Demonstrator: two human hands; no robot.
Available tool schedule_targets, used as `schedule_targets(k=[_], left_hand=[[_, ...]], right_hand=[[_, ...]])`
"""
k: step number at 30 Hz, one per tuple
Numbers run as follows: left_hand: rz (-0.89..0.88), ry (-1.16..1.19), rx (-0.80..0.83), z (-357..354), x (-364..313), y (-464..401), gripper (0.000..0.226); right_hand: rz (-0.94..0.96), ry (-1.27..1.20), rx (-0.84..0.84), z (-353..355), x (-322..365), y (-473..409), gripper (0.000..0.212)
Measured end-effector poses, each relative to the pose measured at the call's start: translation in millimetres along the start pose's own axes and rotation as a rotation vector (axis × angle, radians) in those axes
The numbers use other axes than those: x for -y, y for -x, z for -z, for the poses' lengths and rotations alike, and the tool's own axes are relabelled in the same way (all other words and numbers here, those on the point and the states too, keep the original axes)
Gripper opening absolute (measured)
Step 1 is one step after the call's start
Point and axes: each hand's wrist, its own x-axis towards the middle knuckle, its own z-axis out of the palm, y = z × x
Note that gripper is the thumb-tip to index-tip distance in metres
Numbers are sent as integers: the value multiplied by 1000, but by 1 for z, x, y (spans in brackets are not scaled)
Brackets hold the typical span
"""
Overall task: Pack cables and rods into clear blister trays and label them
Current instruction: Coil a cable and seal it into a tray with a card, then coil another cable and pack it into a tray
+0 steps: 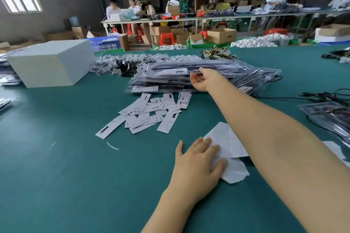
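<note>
A stack of clear blister trays [170,79] holding dark rods and cables lies across the middle of the green table [66,166]. My right hand [203,79] reaches far out over that stack, fingers loosely curled above the top tray, holding nothing that I can see. In front of the stack, white paper labels [151,113] with black bars lie scattered in a loose heap. My left hand [198,161] rests flat, fingers spread, on a creased white sheet of paper [229,143] near the table's front.
A white box [51,62] stands at the left. Small bagged parts [121,62] are heaped behind the trays, with brass hardware [216,52] farther back. Black cables [325,96] and more trays [329,117] lie at the right. People work at distant benches.
</note>
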Motion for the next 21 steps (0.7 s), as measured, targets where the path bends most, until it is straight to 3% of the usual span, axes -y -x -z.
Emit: schedule_targets(k=[3, 6, 9, 13, 18, 21], left_hand=[[-6, -4, -3, 1, 0, 0, 38], [1, 1, 1, 1, 0, 0, 38], [9, -5, 17, 2, 1, 0, 39], [12, -17, 28, 4, 1, -1, 39], [26, -30, 34, 4, 2, -2, 37], [39, -23, 33, 5, 0, -1, 36]], right_hand=[[57, -106, 41, 2, 2, 1, 31], [-7, -96, 137, 8, 0, 5, 39], [-65, 142, 221, 15, -12, 22, 35], [-49, 650, 281, 38, -36, 64, 16], [420, 1213, 205, 91, -43, 117, 14], [771, 1669, 35, 132, -37, 143, 22]])
